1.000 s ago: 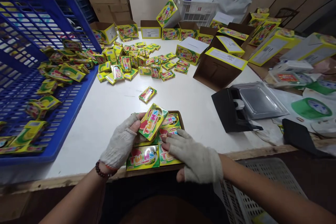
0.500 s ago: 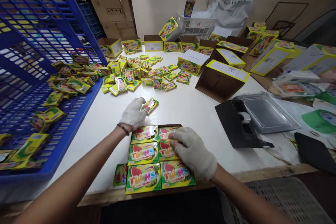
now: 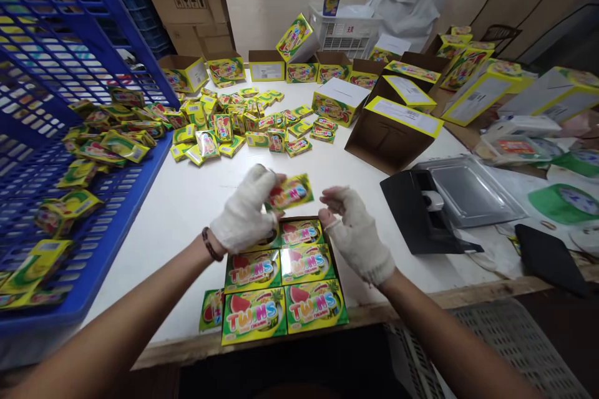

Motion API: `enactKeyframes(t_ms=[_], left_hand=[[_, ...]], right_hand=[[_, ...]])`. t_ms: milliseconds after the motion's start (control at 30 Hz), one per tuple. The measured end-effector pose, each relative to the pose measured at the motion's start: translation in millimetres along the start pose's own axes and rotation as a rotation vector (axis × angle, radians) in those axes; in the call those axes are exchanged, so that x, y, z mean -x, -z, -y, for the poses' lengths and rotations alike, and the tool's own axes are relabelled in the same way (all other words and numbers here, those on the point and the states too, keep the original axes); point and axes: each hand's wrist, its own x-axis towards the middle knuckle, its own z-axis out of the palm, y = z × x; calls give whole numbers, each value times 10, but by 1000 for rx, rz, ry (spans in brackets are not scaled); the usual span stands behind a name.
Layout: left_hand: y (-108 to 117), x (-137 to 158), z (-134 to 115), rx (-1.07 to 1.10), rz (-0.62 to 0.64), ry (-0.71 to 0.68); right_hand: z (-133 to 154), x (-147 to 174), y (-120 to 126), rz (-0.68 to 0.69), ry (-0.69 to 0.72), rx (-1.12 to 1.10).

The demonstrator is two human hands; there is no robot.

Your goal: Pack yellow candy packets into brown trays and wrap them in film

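Observation:
My left hand (image 3: pixel 248 209), in a white knit glove with bare fingertips, grips a small yellow-green candy box (image 3: pixel 291 192) printed with "TWINS". It holds the box just above the far edge of an open carton (image 3: pixel 340 290). Rows of matching candy boxes (image 3: pixel 306 263) lie flat inside the carton, two across. To the right of the held box is my right hand (image 3: pixel 358 234), gloved the same way, its thumb and fingers apart with nothing between them. One more small box (image 3: pixel 211 310) rests against the carton's left side, partly hidden.
A blue crate (image 3: pixel 135 199) with loose candy boxes lies on its side at left. A pile of candy boxes (image 3: pixel 224 128) covers the table's middle. Open display cartons (image 3: pixel 393 137) stand behind. At right are a black tape dispenser (image 3: pixel 416 212), a clear tray (image 3: pixel 472 190) and green tape (image 3: pixel 564 202).
My left hand has lifted the candy box off the table and brought it right, over the carton's far edge. My right hand has come off the packed boxes and opened beside it.

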Motion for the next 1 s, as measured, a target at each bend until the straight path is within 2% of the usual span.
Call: enactKeyframes(t_ms=[67,167,267,433,533,600,667,733,800,900,1000], left_hand=[[-50,116,-194,52,16,-101],[-172,254,-252,4,60,-66],[-214,376,-130,-68,113,-27],[-191,494,-5,108,-6,130],[-217,494,-31,107,-7,160],[-250,492,-53,30,-11,112],[-278,501,-72,-104,18,57],[-287,518,-96,-244,101,25],[-275,537,-127,-332,163,19],[-260,552,-141,-385,175,17],[-294,542,-92,-414,163,-14]], right_hand=[[5,-158,-18,105,-65,-62],[-17,-278,-86,283,-90,-12],[-19,-284,-137,277,-98,17],[34,-264,-177,308,-227,3],[-64,-212,-231,306,-287,72],[-176,-162,-273,274,-222,81],[-261,-128,-299,258,-91,112],[-270,-121,-296,311,34,222],[-196,-130,-265,429,106,394],[-44,-147,-224,567,119,609],[-32,-172,-225,557,51,617]])
